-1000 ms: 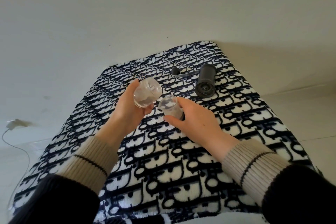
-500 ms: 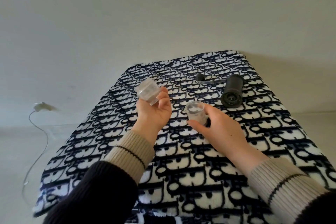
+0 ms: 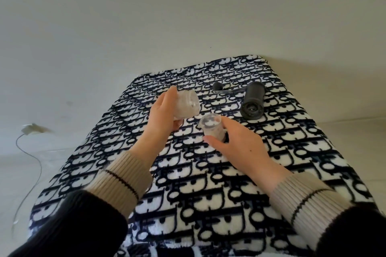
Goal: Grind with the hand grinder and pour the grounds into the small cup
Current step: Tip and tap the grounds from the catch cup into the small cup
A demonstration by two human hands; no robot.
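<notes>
My left hand grips a clear plastic grounds jar, tipped on its side with its open mouth facing right, just above and left of the small cup. My right hand holds the small clear cup upright on the patterned cloth, thumb and fingers curled round its side. Something dark shows inside the cup. The black hand grinder body lies on its side at the back right, its crank handle stretching to the left behind it.
A navy-and-white patterned cloth covers the surface. A pale wall rises behind it. At the left a white charger and cable lie on the floor.
My left hand has turned the jar from upright in the palm onto its side, mouth towards the cup. My right hand still holds the cup.
</notes>
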